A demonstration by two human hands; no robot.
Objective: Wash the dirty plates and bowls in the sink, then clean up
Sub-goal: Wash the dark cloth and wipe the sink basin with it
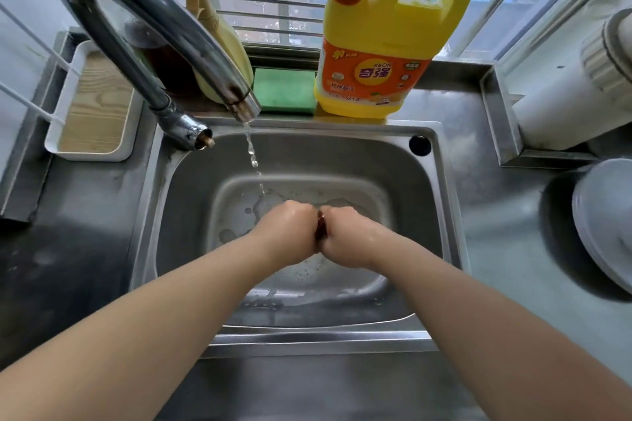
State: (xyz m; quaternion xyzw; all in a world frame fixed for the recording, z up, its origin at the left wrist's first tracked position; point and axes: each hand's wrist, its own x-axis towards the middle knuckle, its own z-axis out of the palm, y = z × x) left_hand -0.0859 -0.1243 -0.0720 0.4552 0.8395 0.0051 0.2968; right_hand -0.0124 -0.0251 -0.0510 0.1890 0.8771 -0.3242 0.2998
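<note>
a: since the sink (441,195) holds no dish at all, i judge the washing itself is over. does that look right to you?

b: i think so. going left to right: a white tray (78,106) with a wood base sits on the left counter, then the faucet (143,31) arcs over the basin with a thin stream of water (252,157) falling just left of the hands.

a: and the hands?

b: the left hand (290,232) and right hand (345,236) are curled and pressed against each other low in the basin, squeezing a dark red thing (321,224) between them, a cloth or scrubber, i cannot tell which.

a: so clean-up is under way. what is left?

b: likely shutting the tap and putting the cleaning thing away. the washed plates (605,225) lean stacked on the right counter, well apart from the sink.

a: room to move?

b: the basin floor is open around the hands. the faucet spout hangs above the back left, the yellow detergent jug (386,44) stands on the rear ledge, and the sink's rim lies near both forearms.
</note>
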